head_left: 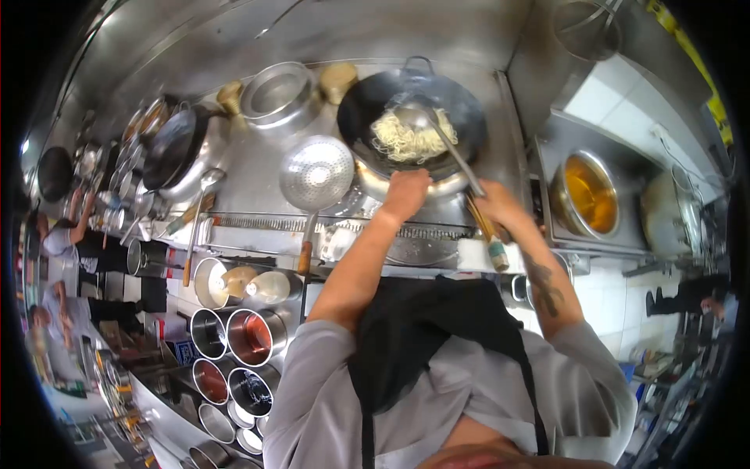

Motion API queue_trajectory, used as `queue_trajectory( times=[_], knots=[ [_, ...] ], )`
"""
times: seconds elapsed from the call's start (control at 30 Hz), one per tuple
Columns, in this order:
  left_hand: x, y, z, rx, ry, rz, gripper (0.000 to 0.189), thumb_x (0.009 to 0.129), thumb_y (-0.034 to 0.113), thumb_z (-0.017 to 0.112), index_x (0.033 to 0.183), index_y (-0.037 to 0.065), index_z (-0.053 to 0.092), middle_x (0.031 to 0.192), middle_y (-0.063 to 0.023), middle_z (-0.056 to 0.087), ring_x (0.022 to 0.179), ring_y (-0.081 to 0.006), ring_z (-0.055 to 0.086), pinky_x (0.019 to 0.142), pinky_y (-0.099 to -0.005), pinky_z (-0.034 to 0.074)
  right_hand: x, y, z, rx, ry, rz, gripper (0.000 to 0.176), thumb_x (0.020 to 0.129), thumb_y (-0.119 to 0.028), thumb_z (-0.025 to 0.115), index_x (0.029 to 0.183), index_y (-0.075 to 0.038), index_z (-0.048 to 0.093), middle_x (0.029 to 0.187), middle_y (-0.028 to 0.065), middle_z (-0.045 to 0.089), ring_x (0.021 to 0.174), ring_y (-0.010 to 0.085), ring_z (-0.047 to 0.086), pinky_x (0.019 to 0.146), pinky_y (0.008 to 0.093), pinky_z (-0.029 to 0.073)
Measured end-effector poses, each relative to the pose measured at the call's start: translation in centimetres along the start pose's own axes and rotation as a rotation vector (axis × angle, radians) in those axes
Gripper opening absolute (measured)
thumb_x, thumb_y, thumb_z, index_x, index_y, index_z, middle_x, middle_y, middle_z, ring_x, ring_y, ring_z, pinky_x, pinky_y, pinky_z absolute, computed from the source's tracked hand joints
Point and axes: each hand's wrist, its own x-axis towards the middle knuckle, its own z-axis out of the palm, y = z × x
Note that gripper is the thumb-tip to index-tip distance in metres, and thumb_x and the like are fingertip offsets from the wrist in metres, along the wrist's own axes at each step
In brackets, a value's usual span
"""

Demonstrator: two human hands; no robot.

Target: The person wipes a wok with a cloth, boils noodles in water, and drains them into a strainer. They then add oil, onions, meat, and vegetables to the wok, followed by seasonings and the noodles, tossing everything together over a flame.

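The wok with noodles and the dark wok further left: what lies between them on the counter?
The head view shows a perforated skimmer and, behind it, a steel pot between the wok with noodles and the dark wok.

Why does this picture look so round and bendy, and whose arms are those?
The picture comes from a small camera worn on a cook's head, looking down. Its lens bends everything like a fishbowl. The arms are the cook's own. The left hand grips the edge of a black wok with noodles in it. The right hand holds a long ladle that reaches into the noodles. Beside the wok lies a round strainer full of holes. A pot of orange liquid stands on the right. Shiny metal tubs sit at the lower left.
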Motion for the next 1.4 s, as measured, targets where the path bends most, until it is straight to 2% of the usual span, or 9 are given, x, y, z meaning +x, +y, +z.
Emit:
queue_trajectory(
  times=[0.07,0.1,0.23,0.47,0.63,0.9,1.0,1.13,1.4],
  knots=[
    [-0.3,-0.3,0.6,-0.03,-0.012,-0.028,0.019,0.09,0.022,0.052,0.082,0.005,0.057,0.073,-0.0152,0.063,0.075,-0.0354,0.062,0.067,-0.0495,0.043,-0.2,-3.4,2.3,0.025,0.048,0.077,0.037,0.079,-0.007,0.055,0.115,0.001,0.055,0.074,0.0188,0.063,0.056,0.0253,0.061,0.053,0.0392,0.05],
    [-0.1,-0.6,0.5,-0.03,-0.025,-0.06,0.019,0.09,0.022,0.053,0.081,0.005,0.056,0.071,-0.0156,0.062,0.074,-0.036,0.062,0.067,-0.0498,0.042,-0.3,-3.3,3.1,0.117,0.079,-0.095,0.032,0.08,-0.006,0.055,0.111,0.002,0.058,0.069,0.0135,0.061,0.05,0.022,0.058,0.047,0.0354,0.047],
    [-0.1,0.7,-0.9,-0.047,0.018,-0.051,0.018,0.09,0.02,0.054,0.081,0.005,0.055,0.07,-0.0162,0.063,0.072,-0.036,0.062,0.067,-0.0492,0.042,-1.8,-3.3,-0.4,0.447,-0.187,0.178,0.022,0.081,-0.007,0.059,0.102,0.0,0.062,0.065,0.0018,0.056,0.05,0.0125,0.054,0.044,0.0281,0.042],
    [0.8,0.6,-0.8,0.032,-0.035,-0.077,0.019,0.09,0.02,0.054,0.082,0.004,0.055,0.069,-0.0158,0.064,0.07,-0.0353,0.063,0.068,-0.0487,0.044,0.0,-2.7,1.6,0.367,0.146,0.226,0.009,0.079,-0.006,0.056,0.085,-0.001,0.06,0.06,0.0046,0.056,0.046,0.0132,0.053,0.045,0.0301,0.044],
    [0.1,0.3,0.0,-0.043,-0.026,-0.096,0.019,0.09,0.02,0.055,0.081,0.004,0.056,0.069,-0.018,0.064,0.071,-0.0354,0.063,0.069,-0.0491,0.044,-0.4,-1.7,0.7,0.702,-0.147,0.226,0.007,0.082,-0.005,0.055,0.087,-0.002,0.058,0.06,0.0022,0.054,0.046,0.0115,0.052,0.041,0.026,0.04],
    [-0.1,1.1,0.7,-0.079,0.0,-0.09,0.019,0.091,0.021,0.053,0.084,0.004,0.056,0.07,-0.019,0.062,0.07,-0.0389,0.061,0.066,-0.0504,0.044,1.2,-4.0,1.3,0.214,0.033,0.171,0.017,0.082,-0.004,0.053,0.098,0.0,0.059,0.062,0.005,0.056,0.041,0.0139,0.052,0.039,0.0307,0.042],
    [0.9,0.7,0.2,-0.066,0.029,-0.052,0.019,0.092,0.021,0.053,0.084,0.004,0.056,0.07,-0.0191,0.063,0.07,-0.0392,0.061,0.066,-0.0504,0.044,-0.3,-2.4,0.1,0.456,-0.111,0.158,0.018,0.082,-0.006,0.054,0.098,0.0,0.058,0.061,0.0063,0.056,0.041,0.0158,0.052,0.041,0.0337,0.043],
    [0.2,-0.1,1.2,-0.059,-0.007,-0.072,0.018,0.091,0.021,0.054,0.083,0.005,0.055,0.066,-0.0175,0.061,0.068,-0.0379,0.061,0.066,-0.0496,0.044,-0.9,-3.0,1.9,0.245,0.025,0.115,0.025,0.08,-0.009,0.055,0.104,-0.001,0.059,0.064,0.0114,0.061,0.049,0.0211,0.06,0.044,0.0354,0.047],
    [0.2,0.0,0.7,-0.023,-0.022,-0.073,0.017,0.088,0.019,0.057,0.081,0.004,0.056,0.067,-0.0172,0.062,0.067,-0.0369,0.062,0.065,-0.0472,0.046,-2.5,1.2,-1.8,0.409,-0.096,0.106,0.021,0.08,-0.01,0.056,0.098,0.001,0.057,0.063,0.0091,0.058,0.048,0.0177,0.057,0.045,0.0337,0.047]
  ],
)
